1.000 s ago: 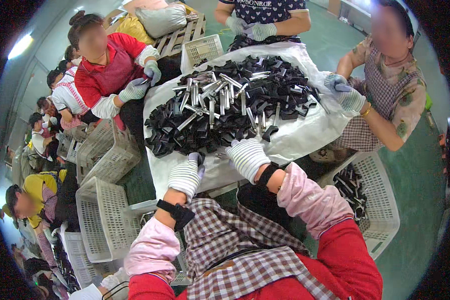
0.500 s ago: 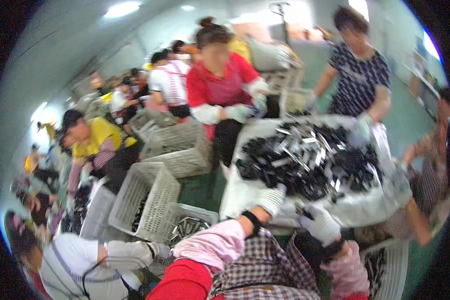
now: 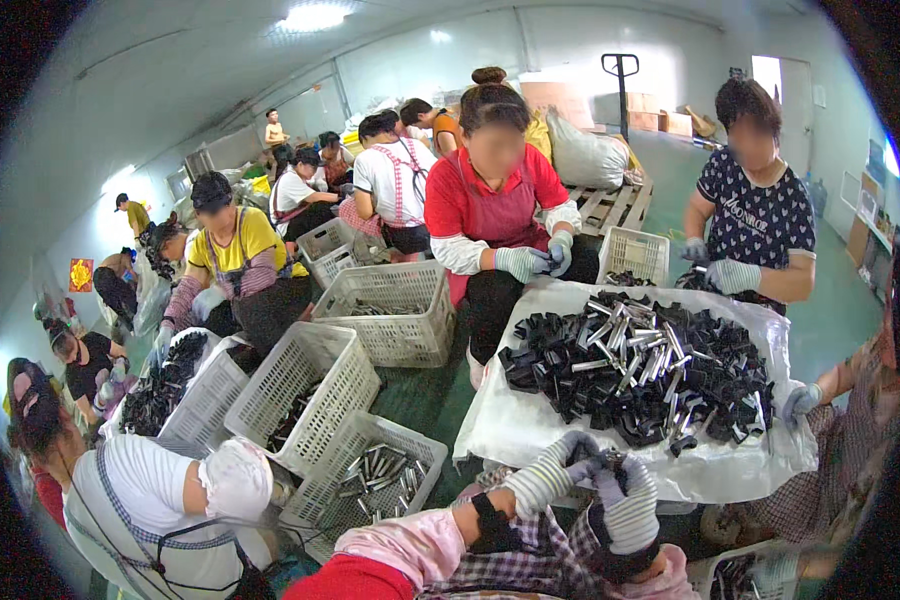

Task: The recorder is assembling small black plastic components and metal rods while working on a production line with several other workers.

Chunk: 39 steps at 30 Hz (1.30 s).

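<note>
In front of my body, at the near edge of a table covered with a white sheet (image 3: 490,420), my left hand (image 3: 550,474) and my right hand (image 3: 626,502) meet fingertip to fingertip. Both wear white striped gloves with grey fingers, and both are closed. Between them is a small dark piece (image 3: 608,459) with a metallic glint, mostly hidden by the fingers. Just beyond lies a wide heap of black plastic parts (image 3: 560,350), with silver metal tubes (image 3: 625,345) scattered on top.
Left of me stand white plastic crates (image 3: 315,425), one holding metal tubes (image 3: 380,475). Another crate (image 3: 785,570) is at lower right. Gloved co-workers sit around: a person in red (image 3: 495,195) across, one in a dark patterned shirt (image 3: 755,215), another in white (image 3: 160,500) at left.
My left hand has drawn back from the heap's edge to meet my right hand. The view has tilted and steadied. The person in the dark shirt has pulled their hands back from the heap.
</note>
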Available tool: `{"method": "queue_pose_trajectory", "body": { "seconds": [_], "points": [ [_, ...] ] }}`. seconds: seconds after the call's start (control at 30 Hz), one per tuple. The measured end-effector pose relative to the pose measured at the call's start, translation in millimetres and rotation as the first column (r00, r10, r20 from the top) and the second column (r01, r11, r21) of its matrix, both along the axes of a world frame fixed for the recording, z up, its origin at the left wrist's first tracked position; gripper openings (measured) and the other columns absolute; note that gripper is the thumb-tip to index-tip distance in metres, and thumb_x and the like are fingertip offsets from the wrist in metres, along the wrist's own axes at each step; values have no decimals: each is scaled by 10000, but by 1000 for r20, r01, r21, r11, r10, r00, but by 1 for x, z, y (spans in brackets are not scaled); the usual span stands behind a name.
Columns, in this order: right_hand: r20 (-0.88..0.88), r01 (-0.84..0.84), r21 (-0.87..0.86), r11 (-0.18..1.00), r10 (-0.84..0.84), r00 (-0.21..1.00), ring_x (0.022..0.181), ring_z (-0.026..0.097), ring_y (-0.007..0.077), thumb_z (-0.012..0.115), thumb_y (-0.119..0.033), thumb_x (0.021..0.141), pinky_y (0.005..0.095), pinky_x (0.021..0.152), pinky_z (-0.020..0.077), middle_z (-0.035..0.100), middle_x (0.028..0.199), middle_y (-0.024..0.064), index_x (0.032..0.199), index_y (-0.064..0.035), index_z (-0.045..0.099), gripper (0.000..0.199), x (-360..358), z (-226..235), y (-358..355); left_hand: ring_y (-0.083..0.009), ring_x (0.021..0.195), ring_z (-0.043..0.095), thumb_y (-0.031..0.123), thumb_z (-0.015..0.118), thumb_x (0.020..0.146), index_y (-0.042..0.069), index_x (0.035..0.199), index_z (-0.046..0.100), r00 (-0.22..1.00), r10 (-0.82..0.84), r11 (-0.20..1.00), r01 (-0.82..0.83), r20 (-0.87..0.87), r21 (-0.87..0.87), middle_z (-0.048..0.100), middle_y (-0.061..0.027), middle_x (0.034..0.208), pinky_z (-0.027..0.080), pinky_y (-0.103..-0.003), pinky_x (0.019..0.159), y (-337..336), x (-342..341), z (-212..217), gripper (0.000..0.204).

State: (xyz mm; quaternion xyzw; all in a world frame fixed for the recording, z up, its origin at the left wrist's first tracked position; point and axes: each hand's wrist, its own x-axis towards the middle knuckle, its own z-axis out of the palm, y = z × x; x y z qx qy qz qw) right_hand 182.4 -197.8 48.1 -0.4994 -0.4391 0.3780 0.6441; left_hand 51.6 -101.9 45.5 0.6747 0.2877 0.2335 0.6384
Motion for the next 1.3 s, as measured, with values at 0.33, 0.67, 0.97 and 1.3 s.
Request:
{"method": "queue_pose_trajectory", "body": {
  "seconds": [0.33, 0.67, 0.97, 1.3],
  "points": [
    [169, 263, 53, 963, -268, 948, 819, 578, 135, 570, -48, 906, 290, 741, 485, 645, 920, 85, 1039, 30, 597, 156, -14, 10, -20, -133, 965, 565, 127, 598, 922, 71, 1175, 518, 990, -131, 991, 128, -51, -45, 585, -41, 1047, 510, -290, 843, -16, -15, 10, 271],
    [422, 339, 90, 937, -344, 839, 832, 661, 308, 656, -69, 832, 352, 746, 523, 654, 932, 187, 1110, -3, 607, 290, -32, 5, -21, -141, 941, 553, 258, 443, 1011, 30, 1181, 538, 952, 281, 853, -189, 122, -487, 595, -32, 1053, 473, -277, 860, -37, 12, -24, 301],
    [287, 182, -176, 967, -126, 950, 811, 641, 363, 642, -159, 848, 402, 724, 516, 649, 910, 200, 1112, -12, 604, 304, -9, 14, -40, -89, 730, 522, 450, 468, 987, 43, 988, 631, 922, 382, 779, -358, -63, -515, 616, -10, 849, 458, -245, 661, -46, -8, -6, 438],
    [794, 183, -26, 983, -91, 601, 531, 574, 347, 567, -237, 892, 439, 492, 444, 573, 614, 154, 813, -38, 576, 215, -21, 17, -47, -91, 680, 515, 474, 401, 999, 49, 920, 624, 881, 472, 836, -443, 11, -324, 589, -2, 766, 440, -248, 623, -67, -1, 5, 486]
  ]
}}
